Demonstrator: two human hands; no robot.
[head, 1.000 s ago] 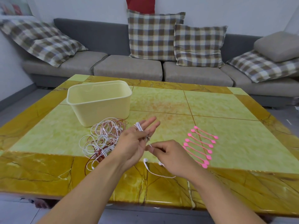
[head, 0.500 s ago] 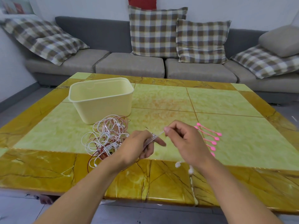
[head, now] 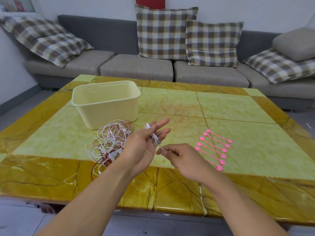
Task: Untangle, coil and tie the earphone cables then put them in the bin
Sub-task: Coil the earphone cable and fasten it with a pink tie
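Note:
A white earphone cable (head: 154, 137) is wound in loops around the straight fingers of my left hand (head: 142, 147), which is raised over the table's front middle. My right hand (head: 183, 159) pinches the loose end of that cable just below the left fingertips. A tangled heap of white and red earphone cables (head: 111, 142) lies on the table to the left of my left hand. The cream plastic bin (head: 105, 106) stands behind the heap. Several pink cable ties (head: 215, 148) lie in a row on the table to the right of my right hand.
The table (head: 238, 108) is tiled in green and yellow, and its front edge is close to me. A grey sofa (head: 136, 67) with checked cushions runs behind the table.
My left fingers have opened out straight again after being curled on the coil. My right hand has dropped from beside the left fingertips to below them, still pinching the cable end.

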